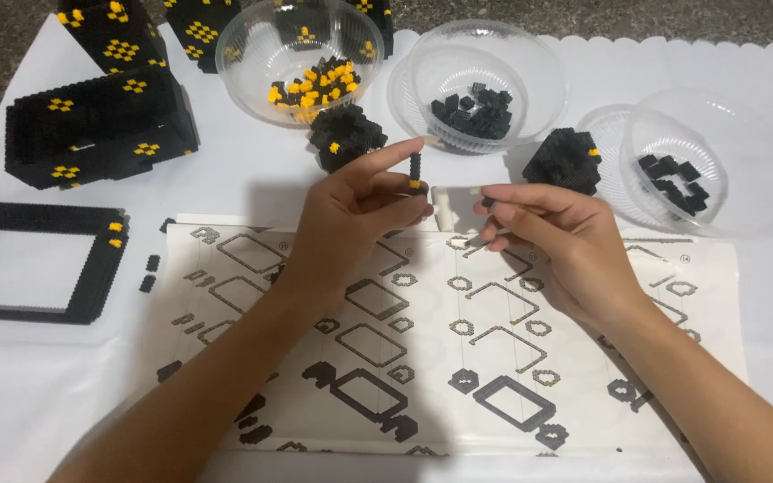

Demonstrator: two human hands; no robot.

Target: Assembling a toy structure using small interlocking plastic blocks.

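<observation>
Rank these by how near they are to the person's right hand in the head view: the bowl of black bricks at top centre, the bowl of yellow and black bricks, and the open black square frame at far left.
From the right hand:
1. Bowl of black bricks, just above it.
2. Bowl of yellow and black bricks, up and left.
3. Black square frame, far left edge.

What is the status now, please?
Left hand fingers pinch small black-and-yellow brick stack. Right hand pinches tiny black brick. Nothing between them.
</observation>
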